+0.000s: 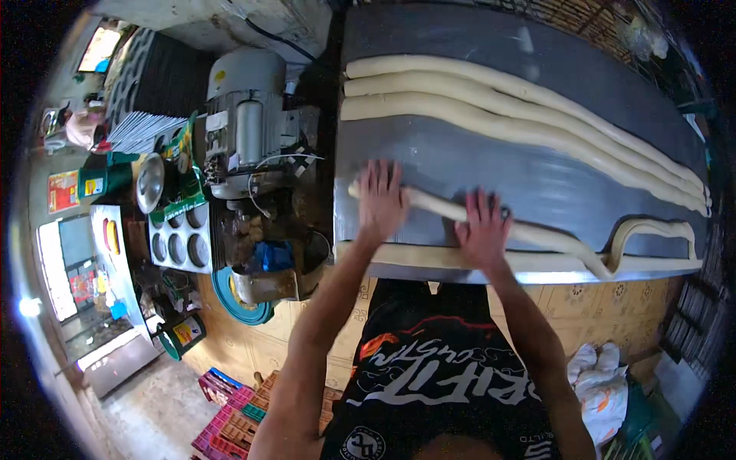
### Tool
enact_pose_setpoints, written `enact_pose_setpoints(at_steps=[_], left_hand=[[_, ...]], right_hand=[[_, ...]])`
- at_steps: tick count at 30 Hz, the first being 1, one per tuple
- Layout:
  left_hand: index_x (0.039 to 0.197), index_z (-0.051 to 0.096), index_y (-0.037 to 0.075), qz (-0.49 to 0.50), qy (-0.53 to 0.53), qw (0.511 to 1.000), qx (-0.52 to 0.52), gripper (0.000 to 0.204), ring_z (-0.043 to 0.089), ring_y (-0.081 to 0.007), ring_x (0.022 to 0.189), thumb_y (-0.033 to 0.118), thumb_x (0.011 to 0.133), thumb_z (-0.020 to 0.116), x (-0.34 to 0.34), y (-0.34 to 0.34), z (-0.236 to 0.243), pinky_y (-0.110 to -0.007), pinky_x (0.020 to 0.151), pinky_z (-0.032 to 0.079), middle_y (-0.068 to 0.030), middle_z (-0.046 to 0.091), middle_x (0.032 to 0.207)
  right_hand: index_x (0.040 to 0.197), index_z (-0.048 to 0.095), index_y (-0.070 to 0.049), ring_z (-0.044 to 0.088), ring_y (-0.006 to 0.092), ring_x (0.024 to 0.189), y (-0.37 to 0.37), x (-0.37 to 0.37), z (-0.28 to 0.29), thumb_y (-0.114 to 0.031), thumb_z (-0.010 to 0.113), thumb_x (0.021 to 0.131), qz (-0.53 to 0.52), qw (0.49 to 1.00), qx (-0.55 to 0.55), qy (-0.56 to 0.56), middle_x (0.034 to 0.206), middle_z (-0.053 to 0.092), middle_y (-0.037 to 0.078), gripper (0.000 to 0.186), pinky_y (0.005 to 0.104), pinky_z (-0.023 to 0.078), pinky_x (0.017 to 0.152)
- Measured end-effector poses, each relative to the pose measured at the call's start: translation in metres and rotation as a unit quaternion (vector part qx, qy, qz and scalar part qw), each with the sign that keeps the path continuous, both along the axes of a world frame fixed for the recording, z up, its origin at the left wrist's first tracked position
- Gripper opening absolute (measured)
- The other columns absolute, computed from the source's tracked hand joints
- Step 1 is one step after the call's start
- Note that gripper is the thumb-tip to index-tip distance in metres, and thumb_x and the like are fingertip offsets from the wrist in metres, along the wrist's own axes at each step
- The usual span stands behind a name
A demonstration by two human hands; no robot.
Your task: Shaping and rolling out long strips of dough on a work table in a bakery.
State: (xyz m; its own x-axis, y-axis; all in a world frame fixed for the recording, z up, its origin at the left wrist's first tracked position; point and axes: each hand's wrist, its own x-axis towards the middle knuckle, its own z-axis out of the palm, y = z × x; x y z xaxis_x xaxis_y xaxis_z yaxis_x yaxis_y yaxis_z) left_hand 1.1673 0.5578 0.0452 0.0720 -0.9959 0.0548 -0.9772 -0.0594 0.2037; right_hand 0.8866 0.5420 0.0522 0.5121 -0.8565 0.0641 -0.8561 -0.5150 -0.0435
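A long thin rope of dough (435, 204) lies across the grey metal table (475, 165) in front of me. My left hand (382, 198) rests flat on its left end, fingers spread. Farther along the same rope, my right hand (484, 228) presses down, its fingers stretched out too. To the right of that hand the rope bends and loops (650, 224) near the table's front edge. A thicker dough strip (429, 255) runs along that edge, passing close to my right wrist. Three more dough ropes (460, 115) lie side by side toward the far edge.
Left of the table stands a grey motor-driven machine (249, 123). Beside it are a muffin tray (180, 241) and a round metal lid (150, 182). Plastic crates (230, 414) sit on the floor at lower left. White sacks (602, 391) lie at lower right.
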Motion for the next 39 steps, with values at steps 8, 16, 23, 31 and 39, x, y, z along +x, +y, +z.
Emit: enact_pose_setpoints(at_steps=[8, 16, 23, 31, 39], left_hand=[[0.166, 0.030, -0.004, -0.182, 0.065, 0.980, -0.043, 0.076, 0.024, -0.0541, 0.158, 0.046, 0.110, 0.041, 0.072, -0.023, -0.022, -0.060, 0.129, 0.021, -0.0318, 0.027, 0.172], [0.168, 0.034, 0.006, -0.062, 0.003, 0.996, 0.070, 0.071, 0.028, -0.0607, 0.153, 0.046, 0.110, 0.041, 0.051, 0.021, 0.004, -0.067, 0.126, 0.022, -0.0354, 0.033, 0.167], [0.166, 0.031, -0.004, -0.112, 0.060, 0.989, -0.082, 0.075, 0.027, -0.0582, 0.155, 0.043, 0.108, 0.045, 0.093, -0.045, -0.020, -0.065, 0.128, 0.021, -0.0348, 0.031, 0.169], [0.166, 0.041, 0.010, -0.086, -0.050, 0.992, 0.074, 0.069, 0.032, -0.0659, 0.148, 0.041, 0.105, 0.054, 0.056, 0.047, 0.001, -0.070, 0.123, 0.026, -0.0405, 0.034, 0.162], [0.161, 0.034, -0.009, -0.115, 0.031, 0.993, -0.003, 0.077, 0.035, -0.0571, 0.150, 0.041, 0.105, 0.053, 0.086, -0.027, -0.009, -0.063, 0.121, 0.034, -0.0340, 0.039, 0.164]], right_hand=[[0.160, 0.046, -0.009, 0.043, 0.0467, 0.150, -0.021, 0.024, -0.021, -0.031, 0.053, 0.102, -0.070, 0.997, 0.004, -0.036, 0.167, 0.045, 0.015, 0.062, 0.0657, 0.034, 0.118], [0.163, 0.045, -0.016, 0.034, 0.0535, 0.153, 0.047, 0.142, 0.005, -0.037, 0.059, 0.098, -0.018, 0.999, 0.033, 0.004, 0.173, 0.032, 0.022, 0.070, 0.0747, 0.023, 0.121], [0.159, 0.052, -0.019, 0.041, 0.0456, 0.151, -0.040, 0.158, -0.020, -0.038, 0.058, 0.100, -0.039, 0.994, -0.025, -0.100, 0.167, 0.047, 0.011, 0.062, 0.0746, 0.027, 0.118], [0.165, 0.044, -0.026, 0.026, 0.0561, 0.156, 0.049, 0.152, -0.013, -0.042, 0.066, 0.094, -0.027, 0.992, 0.015, -0.119, 0.169, 0.030, 0.034, 0.076, 0.0834, 0.013, 0.118], [0.156, 0.053, -0.016, 0.038, 0.0489, 0.151, -0.022, 0.168, -0.029, -0.041, 0.066, 0.093, 0.017, 0.992, -0.038, -0.119, 0.171, 0.038, 0.016, 0.069, 0.0783, 0.027, 0.112]])
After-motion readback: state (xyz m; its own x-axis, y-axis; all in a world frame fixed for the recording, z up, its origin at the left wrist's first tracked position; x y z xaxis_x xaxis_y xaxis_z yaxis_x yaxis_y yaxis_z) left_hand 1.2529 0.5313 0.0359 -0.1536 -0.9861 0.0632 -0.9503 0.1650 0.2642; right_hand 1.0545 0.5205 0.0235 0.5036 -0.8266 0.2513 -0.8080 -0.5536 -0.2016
